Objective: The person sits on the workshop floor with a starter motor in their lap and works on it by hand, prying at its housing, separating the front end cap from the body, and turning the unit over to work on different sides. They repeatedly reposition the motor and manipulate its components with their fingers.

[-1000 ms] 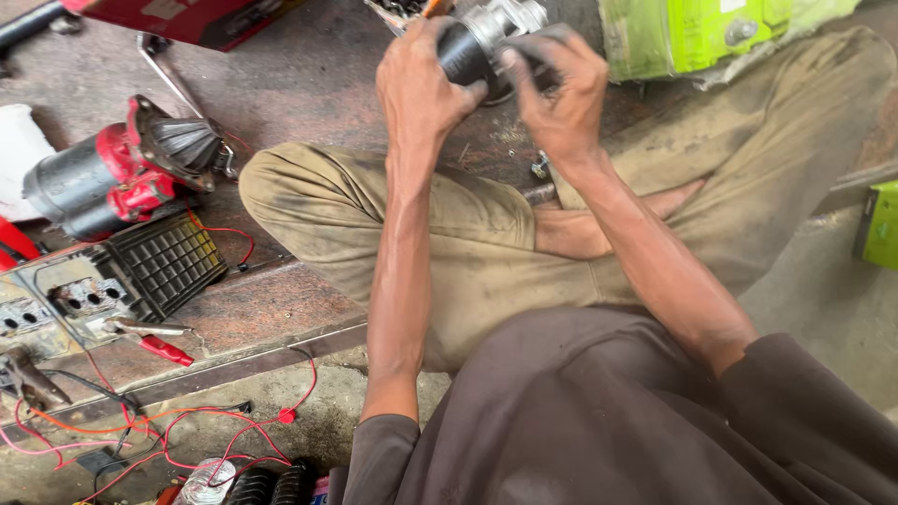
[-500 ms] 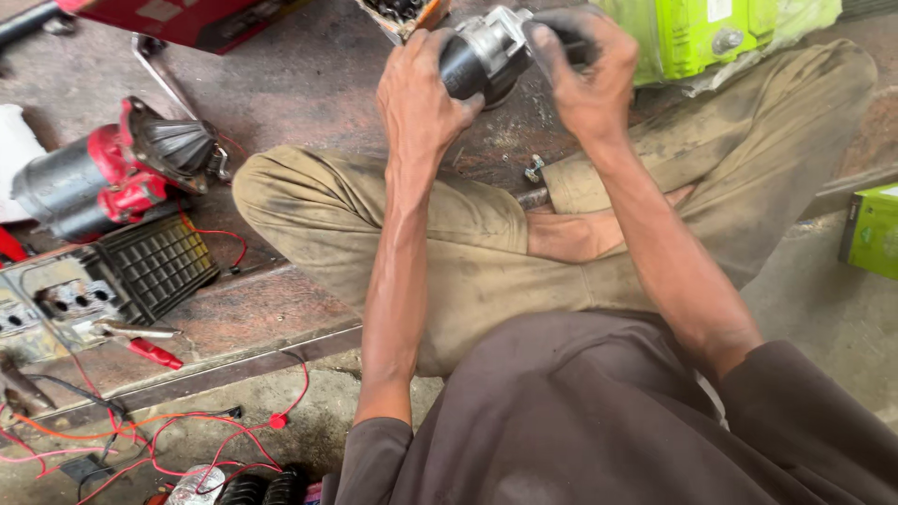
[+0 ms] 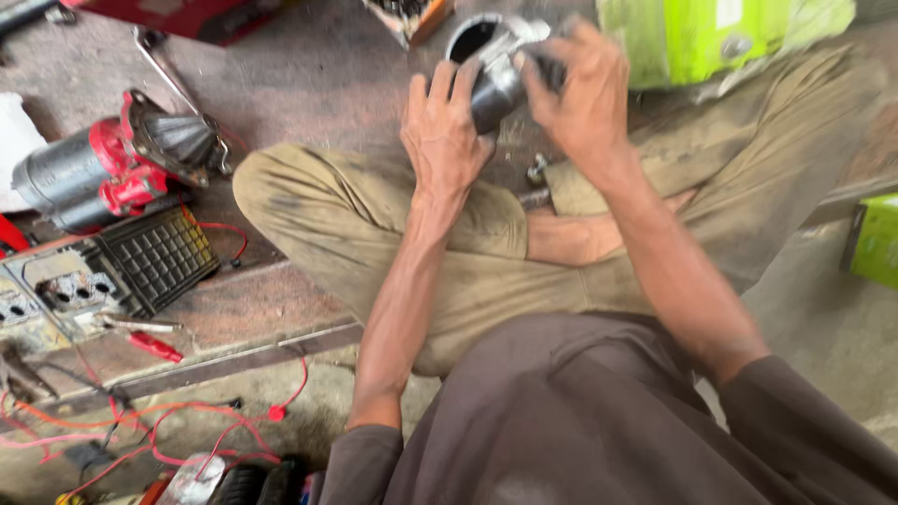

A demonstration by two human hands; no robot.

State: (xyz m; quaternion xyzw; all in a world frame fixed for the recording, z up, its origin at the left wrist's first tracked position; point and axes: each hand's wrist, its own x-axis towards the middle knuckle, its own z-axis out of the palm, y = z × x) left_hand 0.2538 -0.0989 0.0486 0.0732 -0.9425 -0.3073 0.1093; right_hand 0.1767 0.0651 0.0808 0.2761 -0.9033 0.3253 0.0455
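Note:
I sit cross-legged in khaki trousers on a workshop floor. Both hands hold a dark metal cylindrical motor housing (image 3: 491,70) above my knees. Its open end faces up and left, and it looks hollow inside. My left hand (image 3: 444,126) cups it from below and from the left. My right hand (image 3: 580,89) wraps over its right side and top, with the fingers hiding part of the silver end. The frame is motion-blurred.
A red and grey starter motor (image 3: 112,164) lies at left beside a black gridded tester (image 3: 154,257). Red wires (image 3: 215,416) and a red-handled tool (image 3: 154,346) are at lower left. A bright green box (image 3: 711,37) is behind my hands, another green box (image 3: 875,238) at right.
The housing has turned in my hands so its open end now shows. Both hands shifted slightly right and my view moved closer.

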